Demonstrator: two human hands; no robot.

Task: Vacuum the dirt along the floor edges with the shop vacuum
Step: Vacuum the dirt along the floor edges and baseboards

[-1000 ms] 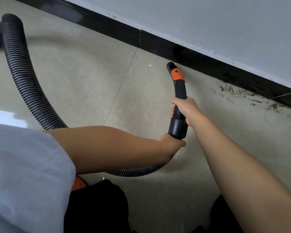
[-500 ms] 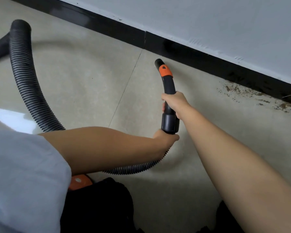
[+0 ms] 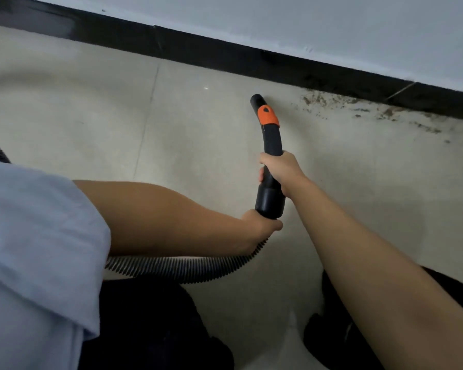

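The black vacuum nozzle [image 3: 270,145] with the orange collar [image 3: 268,116] is pointing its open tip at the floor right by the black baseboard [image 3: 225,60], just left of a patch of brown dirt [image 3: 358,110] that's scattered along the floor edge. The person's right hand [image 3: 281,170] is wrapping tight around the middle of the nozzle tube, fingers closed on it. Their left hand [image 3: 261,227] is gripping the ribbed hose [image 3: 177,269] right where it's joining the nozzle's fat cuff, also closed around it. The hose is curving back under the left forearm toward a light blue sleeve [image 3: 32,249]. Beige floor tiles [image 3: 91,116] are looking pretty clean on the left side, and the grey wall [image 3: 332,28] is rising above the baseboard.
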